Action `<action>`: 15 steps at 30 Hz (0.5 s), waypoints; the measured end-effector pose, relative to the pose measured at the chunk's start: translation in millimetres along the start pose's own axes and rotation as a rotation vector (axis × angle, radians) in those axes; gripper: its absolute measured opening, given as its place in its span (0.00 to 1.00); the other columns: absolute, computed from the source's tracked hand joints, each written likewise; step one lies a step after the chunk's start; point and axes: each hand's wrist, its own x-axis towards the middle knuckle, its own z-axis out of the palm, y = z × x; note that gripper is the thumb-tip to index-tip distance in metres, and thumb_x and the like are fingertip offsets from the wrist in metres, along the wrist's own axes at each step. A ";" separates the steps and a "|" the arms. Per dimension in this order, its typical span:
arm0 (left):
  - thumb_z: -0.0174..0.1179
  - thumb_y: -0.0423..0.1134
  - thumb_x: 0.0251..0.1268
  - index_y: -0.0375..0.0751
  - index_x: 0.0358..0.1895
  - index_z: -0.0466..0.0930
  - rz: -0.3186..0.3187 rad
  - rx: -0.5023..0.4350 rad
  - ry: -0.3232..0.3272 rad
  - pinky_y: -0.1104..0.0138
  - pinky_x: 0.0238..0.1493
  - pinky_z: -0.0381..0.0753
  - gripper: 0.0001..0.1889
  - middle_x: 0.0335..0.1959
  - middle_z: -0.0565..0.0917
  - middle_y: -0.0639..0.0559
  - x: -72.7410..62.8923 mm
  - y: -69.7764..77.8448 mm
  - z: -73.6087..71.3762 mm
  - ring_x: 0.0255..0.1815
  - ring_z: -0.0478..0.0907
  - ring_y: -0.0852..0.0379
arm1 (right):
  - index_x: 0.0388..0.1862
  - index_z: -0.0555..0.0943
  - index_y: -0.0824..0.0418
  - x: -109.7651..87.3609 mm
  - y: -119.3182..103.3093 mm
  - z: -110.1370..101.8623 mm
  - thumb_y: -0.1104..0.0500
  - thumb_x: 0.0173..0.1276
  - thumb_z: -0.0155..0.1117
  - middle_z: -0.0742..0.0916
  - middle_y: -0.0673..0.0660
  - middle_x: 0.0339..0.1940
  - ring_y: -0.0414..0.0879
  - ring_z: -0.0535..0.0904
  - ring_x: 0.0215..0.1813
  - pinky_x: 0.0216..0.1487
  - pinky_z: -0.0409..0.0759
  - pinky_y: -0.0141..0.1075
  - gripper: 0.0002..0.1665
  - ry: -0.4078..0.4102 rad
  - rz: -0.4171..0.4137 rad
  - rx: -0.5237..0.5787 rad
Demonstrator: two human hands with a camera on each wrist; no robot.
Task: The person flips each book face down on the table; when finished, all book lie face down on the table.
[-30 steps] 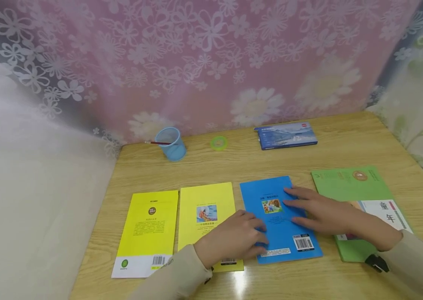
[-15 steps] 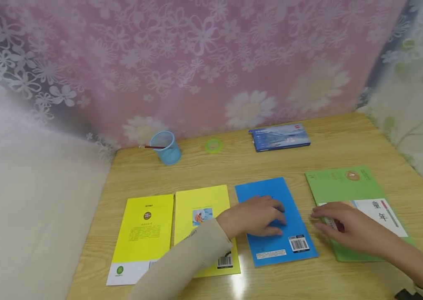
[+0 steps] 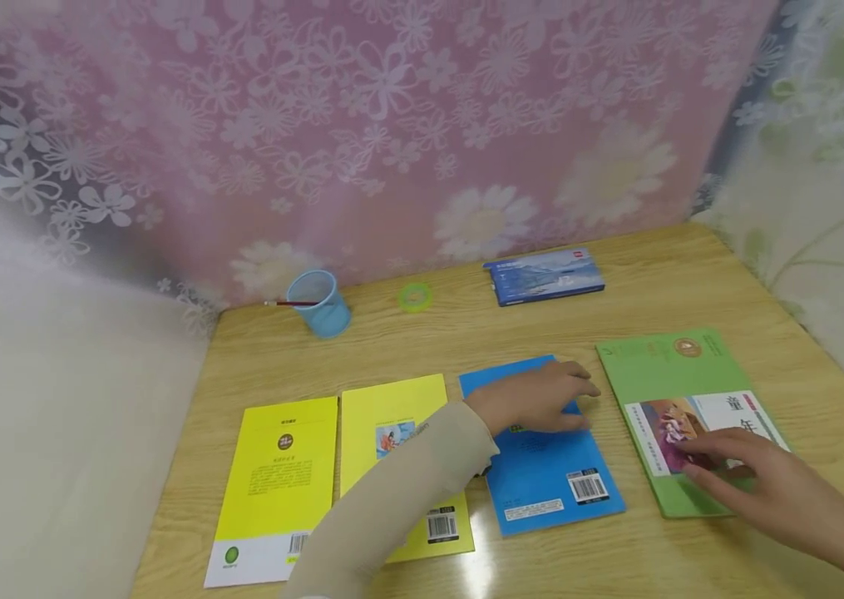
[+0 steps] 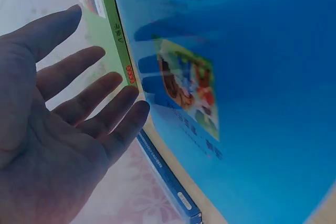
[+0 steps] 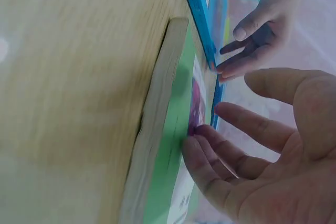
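Note:
My left hand (image 3: 534, 398) reaches over the upper part of a blue book (image 3: 564, 478), its fingers loosely extended. In the left wrist view the same hand (image 4: 63, 124) holds nothing, and its fingers stay off the glossy blue cover (image 4: 273, 77). My right hand (image 3: 773, 482) is over the lower right of a thick green book (image 3: 657, 366) with a picture band across it. The right wrist view has that hand (image 5: 283, 161) with bent, relaxed fingers near the green cover (image 5: 170, 145); whether a fingertip touches it I cannot tell.
Two yellow books, one farther left (image 3: 294, 499) and one beside the blue book (image 3: 392, 399), lie on the wooden table (image 3: 377, 349). Along the back stand a blue cup (image 3: 328, 312) with a pencil (image 3: 290, 304), a green tape roll (image 3: 415, 297) and a blue box (image 3: 547, 277).
My left hand has moved from the near yellow book's edge across the blue book. My right hand has left the blue book and moved right over the green one. The camera view has turned slightly.

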 end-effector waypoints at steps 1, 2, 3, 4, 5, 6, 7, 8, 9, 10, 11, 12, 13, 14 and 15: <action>0.53 0.58 0.81 0.55 0.81 0.66 -0.002 -0.023 0.002 0.70 0.82 0.63 0.31 0.84 0.63 0.56 3.7 -0.7 -1.7 0.85 0.60 0.59 | 0.53 0.88 0.57 -4.7 1.9 -2.5 0.61 0.65 0.79 0.88 0.54 0.47 0.21 0.75 0.44 0.37 0.84 0.25 0.18 -0.019 0.052 0.015; 0.53 0.58 0.82 0.54 0.81 0.65 0.002 -0.045 0.009 0.70 0.82 0.63 0.31 0.84 0.63 0.55 7.3 -1.4 -3.2 0.85 0.60 0.58 | 0.55 0.88 0.59 -8.7 4.3 -5.6 0.59 0.67 0.77 0.88 0.58 0.49 0.19 0.74 0.44 0.35 0.85 0.27 0.18 -0.047 0.112 0.019; 0.53 0.57 0.82 0.53 0.81 0.65 0.002 -0.068 0.016 0.70 0.82 0.62 0.31 0.84 0.63 0.54 10.8 -2.0 -4.6 0.85 0.59 0.58 | 0.56 0.87 0.61 -12.6 6.4 -8.0 0.57 0.69 0.76 0.88 0.61 0.50 0.17 0.72 0.43 0.34 0.85 0.28 0.18 -0.061 0.157 0.026; 0.53 0.57 0.82 0.52 0.82 0.64 0.004 -0.092 0.024 0.70 0.82 0.63 0.32 0.84 0.63 0.54 14.3 -2.7 -5.9 0.85 0.60 0.58 | 0.56 0.87 0.63 -16.1 8.7 -10.1 0.57 0.69 0.76 0.88 0.62 0.51 0.16 0.71 0.43 0.34 0.85 0.28 0.19 -0.055 0.173 0.021; 0.53 0.57 0.82 0.51 0.82 0.63 0.004 -0.119 0.031 0.70 0.82 0.63 0.32 0.84 0.63 0.54 18.0 -3.5 -7.0 0.85 0.60 0.59 | 0.56 0.87 0.64 -18.9 10.5 -12.7 0.56 0.69 0.76 0.88 0.64 0.51 0.16 0.71 0.42 0.33 0.84 0.28 0.19 -0.057 0.196 0.013; 0.53 0.56 0.82 0.49 0.82 0.63 0.006 -0.144 0.042 0.71 0.81 0.64 0.33 0.83 0.64 0.53 21.5 -4.1 -7.9 0.85 0.60 0.59 | 0.56 0.87 0.66 -21.7 12.0 -15.0 0.56 0.70 0.75 0.89 0.66 0.51 0.15 0.70 0.42 0.33 0.84 0.27 0.20 -0.065 0.220 0.002; 0.54 0.56 0.82 0.48 0.82 0.62 0.008 -0.160 0.053 0.71 0.81 0.64 0.33 0.83 0.65 0.53 25.0 -4.6 -8.7 0.84 0.61 0.59 | 0.57 0.86 0.67 -23.9 13.3 -17.8 0.54 0.72 0.74 0.89 0.68 0.51 0.15 0.71 0.41 0.32 0.83 0.27 0.22 -0.078 0.248 -0.008; 0.54 0.55 0.82 0.47 0.82 0.62 0.009 -0.172 0.064 0.72 0.81 0.64 0.33 0.83 0.65 0.53 28.5 -5.0 -9.3 0.84 0.61 0.59 | 0.58 0.85 0.68 -25.7 14.5 -20.5 0.52 0.73 0.72 0.89 0.68 0.51 0.16 0.72 0.40 0.32 0.82 0.27 0.24 -0.095 0.283 -0.019; 0.54 0.55 0.82 0.46 0.82 0.62 0.009 -0.181 0.074 0.73 0.80 0.65 0.34 0.82 0.66 0.53 32.0 -5.2 -9.8 0.84 0.61 0.59 | 0.59 0.84 0.70 -27.9 15.5 -22.5 0.51 0.74 0.71 0.89 0.69 0.51 0.21 0.76 0.40 0.33 0.82 0.29 0.25 -0.107 0.315 -0.023; 0.55 0.54 0.81 0.44 0.82 0.62 0.012 -0.193 0.087 0.73 0.79 0.66 0.34 0.82 0.67 0.52 35.1 -5.5 -10.3 0.83 0.63 0.59 | 0.61 0.82 0.71 -29.7 16.8 -24.7 0.50 0.76 0.69 0.89 0.70 0.50 0.27 0.81 0.41 0.33 0.82 0.31 0.28 -0.126 0.351 -0.023; 0.56 0.54 0.81 0.43 0.82 0.63 0.013 -0.198 0.096 0.74 0.79 0.66 0.34 0.81 0.68 0.52 37.8 -5.6 -10.7 0.83 0.64 0.59 | 0.64 0.80 0.74 -31.3 18.2 -26.8 0.48 0.78 0.67 0.89 0.70 0.50 0.33 0.84 0.42 0.34 0.83 0.34 0.31 -0.154 0.397 -0.018; 0.57 0.54 0.80 0.42 0.81 0.63 0.011 -0.209 0.104 0.74 0.78 0.67 0.35 0.80 0.70 0.52 40.2 -5.6 -11.4 0.82 0.66 0.59 | 0.66 0.77 0.76 -33.1 20.2 -28.1 0.46 0.79 0.65 0.89 0.69 0.49 0.41 0.86 0.42 0.35 0.84 0.37 0.35 -0.172 0.437 -0.012; 0.58 0.53 0.80 0.41 0.81 0.64 0.014 -0.219 0.112 0.75 0.76 0.69 0.34 0.79 0.72 0.51 42.7 -5.8 -12.0 0.80 0.68 0.59 | 0.69 0.73 0.78 -34.7 22.6 -29.6 0.44 0.80 0.63 0.88 0.69 0.49 0.48 0.87 0.43 0.36 0.84 0.39 0.39 -0.194 0.478 -0.005; 0.58 0.53 0.80 0.40 0.80 0.66 0.013 -0.236 0.117 0.75 0.74 0.71 0.33 0.77 0.74 0.51 44.9 -6.1 -12.7 0.78 0.71 0.59 | 0.71 0.69 0.80 -36.5 25.1 -30.4 0.43 0.81 0.61 0.87 0.70 0.48 0.55 0.87 0.44 0.36 0.85 0.42 0.42 -0.210 0.517 0.008; 0.58 0.52 0.80 0.40 0.79 0.66 0.010 -0.255 0.122 0.75 0.72 0.73 0.33 0.76 0.76 0.51 46.7 -6.4 -13.6 0.76 0.74 0.59 | 0.72 0.65 0.82 -38.7 27.8 -31.1 0.42 0.81 0.60 0.86 0.72 0.48 0.59 0.87 0.44 0.36 0.85 0.43 0.45 -0.218 0.548 0.026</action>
